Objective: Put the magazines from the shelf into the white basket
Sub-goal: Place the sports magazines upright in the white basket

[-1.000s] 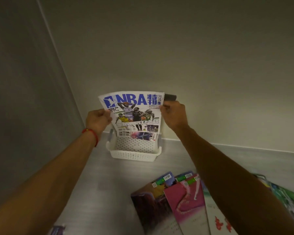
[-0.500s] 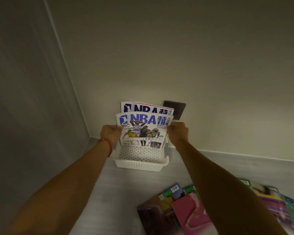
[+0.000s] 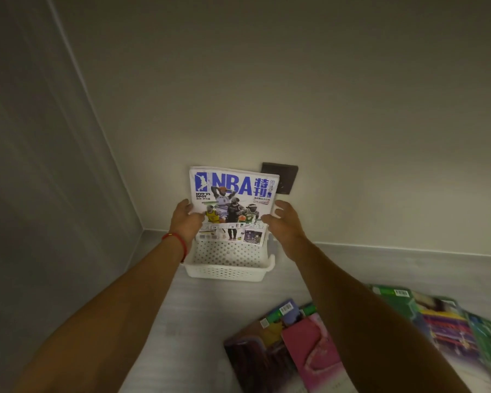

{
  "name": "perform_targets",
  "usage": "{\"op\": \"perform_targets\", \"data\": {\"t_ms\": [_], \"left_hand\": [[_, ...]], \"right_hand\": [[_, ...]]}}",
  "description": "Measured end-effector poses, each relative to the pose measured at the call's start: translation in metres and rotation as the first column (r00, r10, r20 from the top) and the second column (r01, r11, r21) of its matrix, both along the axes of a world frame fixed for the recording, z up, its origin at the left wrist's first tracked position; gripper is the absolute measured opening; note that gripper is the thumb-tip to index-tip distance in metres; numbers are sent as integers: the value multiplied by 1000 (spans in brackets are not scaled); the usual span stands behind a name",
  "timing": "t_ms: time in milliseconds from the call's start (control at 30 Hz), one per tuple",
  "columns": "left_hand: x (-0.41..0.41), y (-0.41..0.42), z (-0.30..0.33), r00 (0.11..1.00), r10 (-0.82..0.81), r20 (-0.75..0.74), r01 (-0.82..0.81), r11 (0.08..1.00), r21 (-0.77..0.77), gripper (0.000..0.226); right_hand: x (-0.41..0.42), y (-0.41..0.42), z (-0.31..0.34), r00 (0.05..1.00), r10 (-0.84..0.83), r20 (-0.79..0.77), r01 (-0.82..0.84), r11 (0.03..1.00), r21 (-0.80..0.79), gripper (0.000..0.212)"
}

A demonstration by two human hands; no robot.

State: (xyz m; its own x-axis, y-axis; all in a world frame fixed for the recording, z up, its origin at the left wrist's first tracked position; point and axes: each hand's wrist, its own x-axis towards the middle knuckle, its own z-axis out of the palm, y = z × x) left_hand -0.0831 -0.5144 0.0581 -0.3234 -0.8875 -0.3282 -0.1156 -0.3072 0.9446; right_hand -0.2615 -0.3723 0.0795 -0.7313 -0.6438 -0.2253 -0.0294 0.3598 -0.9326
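An NBA magazine (image 3: 233,194) stands upright in the white perforated basket (image 3: 227,272) and leans back against the wall. A second copy is just visible behind its top edge. My left hand (image 3: 186,222), with a red band at the wrist, rests at the magazine's left edge, fingers loose and thumb touching the cover. At the right edge is my right hand (image 3: 285,225), its fingers spread and only the thumb near the paper. More magazines (image 3: 295,347) lie flat on the shelf in the near right.
The basket sits in the back left corner of the grey shelf, close to the side wall (image 3: 54,194). A dark wall plate (image 3: 287,177) is behind the magazine's top right corner. Another spread of colourful magazines (image 3: 442,321) lies at the far right.
The magazine went down into the basket in front of another copy and now leans on the wall. Both hands have loosened from its edges and their fingers have spread.
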Motion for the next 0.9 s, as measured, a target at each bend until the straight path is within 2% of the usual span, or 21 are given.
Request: {"op": "perform_targets", "data": {"t_ms": [100,233,400,467,533,667,767,833,900], "left_hand": [[-1,26,1,992,-22,124,36,993,-112,61],[-18,100,9,986,-94,134,124,965,-231,52],[-63,226,-4,894,-336,297,433,820,-374,52],[-89,282,-11,826,-436,356,554,744,-375,48],[-118,337,-20,743,-531,408,668,630,-397,45],[-178,436,-38,512,-663,546,859,409,-308,56],[-216,497,-59,356,-678,643,934,250,-255,53],[-236,533,-71,272,-651,709,962,171,-212,53],[-250,564,-82,154,-588,794,987,65,-144,59]], "right_hand": [[-5,38,-2,991,84,-101,-75,993,93,47],[-21,120,-10,976,138,-167,-121,986,110,33],[-46,251,-34,973,85,-216,-63,993,104,22],[-64,311,-44,974,58,-221,-26,989,142,21],[-88,372,-55,966,50,-254,10,974,228,20],[-138,491,-70,959,-78,-272,186,898,398,18],[-174,571,-80,920,-205,-332,365,755,545,20],[-191,615,-90,870,-327,-370,491,642,588,22],[-198,647,-101,828,-438,-352,551,510,661,43]]}}
